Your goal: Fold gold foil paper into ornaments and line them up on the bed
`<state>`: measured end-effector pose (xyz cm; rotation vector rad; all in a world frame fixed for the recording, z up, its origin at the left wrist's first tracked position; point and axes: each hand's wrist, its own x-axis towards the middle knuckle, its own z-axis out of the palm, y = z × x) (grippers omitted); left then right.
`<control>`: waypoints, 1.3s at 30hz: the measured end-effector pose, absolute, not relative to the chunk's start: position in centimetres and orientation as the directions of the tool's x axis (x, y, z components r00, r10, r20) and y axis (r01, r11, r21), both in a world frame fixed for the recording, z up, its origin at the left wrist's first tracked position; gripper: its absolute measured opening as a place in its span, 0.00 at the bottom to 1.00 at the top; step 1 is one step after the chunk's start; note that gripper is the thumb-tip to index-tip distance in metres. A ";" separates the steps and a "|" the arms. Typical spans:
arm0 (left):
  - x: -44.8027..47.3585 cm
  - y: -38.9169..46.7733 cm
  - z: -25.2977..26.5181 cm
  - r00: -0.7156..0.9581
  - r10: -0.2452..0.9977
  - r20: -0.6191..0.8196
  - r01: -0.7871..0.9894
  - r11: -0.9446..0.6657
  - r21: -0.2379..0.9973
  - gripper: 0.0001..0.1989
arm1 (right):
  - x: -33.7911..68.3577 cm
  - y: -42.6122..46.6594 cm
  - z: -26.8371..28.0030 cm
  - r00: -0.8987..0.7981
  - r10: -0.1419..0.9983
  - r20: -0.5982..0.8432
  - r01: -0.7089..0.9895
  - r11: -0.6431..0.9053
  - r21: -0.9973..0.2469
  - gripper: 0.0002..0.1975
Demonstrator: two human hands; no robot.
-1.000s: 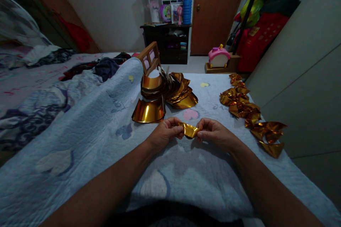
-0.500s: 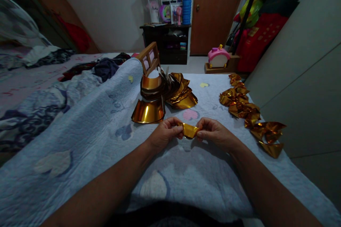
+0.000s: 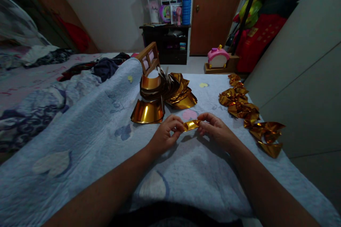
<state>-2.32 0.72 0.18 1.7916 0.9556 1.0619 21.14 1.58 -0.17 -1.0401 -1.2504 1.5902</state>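
Note:
A small folded piece of gold foil paper (image 3: 191,125) is stretched between my two hands, just above the bed cover. My left hand (image 3: 169,131) pinches its left end between thumb and fingers. At the other end, my right hand (image 3: 214,127) grips it the same way. Beyond my left hand lie fanned stacks of flat gold foil sheets (image 3: 148,111), some curled upward. To the right, a line of folded gold foil pieces (image 3: 243,108) runs along the bed's edge.
A pale blue quilt (image 3: 101,156) with heart patterns covers the bed, raised along the left. Behind the stacks stands a wooden rail (image 3: 149,56). A pink toy case (image 3: 218,57) sits past the bed's far end, near a dark cabinet (image 3: 165,48). A pale panel (image 3: 306,78) borders the right.
The folded foil piece has tipped and now looks narrower, its right end slightly higher. My left fingers have shifted their hold; both hands have moved up a little.

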 end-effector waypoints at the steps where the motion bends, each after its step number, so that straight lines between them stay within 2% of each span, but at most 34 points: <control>1: -2.3 0.6 0.1 0.365 0.880 0.303 0.219 -0.397 0.891 0.06 | 21.1 1.6 -0.3 -0.295 0.950 -0.098 -0.119 -0.139 -0.983 0.15; 8: -2.4 0.7 -0.4 0.396 0.842 0.366 0.303 -0.496 0.814 0.12 | 21.2 1.9 -0.3 -0.250 0.965 -0.077 -0.058 -0.094 -0.994 0.14; 16: -2.3 0.5 -0.3 0.393 0.830 0.395 0.305 -0.523 0.796 0.13 | 20.7 2.0 -0.6 -0.209 0.969 -0.132 0.019 -0.131 -0.991 0.09; 19: -2.3 0.3 -0.3 0.334 0.848 0.411 0.314 -0.511 0.800 0.17 | 20.8 2.1 -0.4 -0.153 0.972 -0.180 -0.087 -0.194 -0.977 0.09; 24: -2.4 0.4 -0.6 0.293 0.841 0.456 0.343 -0.537 0.771 0.19 | 21.4 2.2 0.7 0.013 0.950 -0.312 -0.382 -0.283 -0.880 0.11; 34: -2.4 0.6 -0.6 0.321 0.821 0.473 0.368 -0.568 0.736 0.16 | 22.3 3.0 2.0 0.168 0.883 -0.438 -0.717 -0.195 -0.669 0.06; 39: -2.4 0.7 -0.6 0.335 0.820 0.464 0.391 -0.569 0.723 0.14 | 23.0 3.7 2.4 0.219 0.835 -0.504 -0.821 -0.121 -0.558 0.09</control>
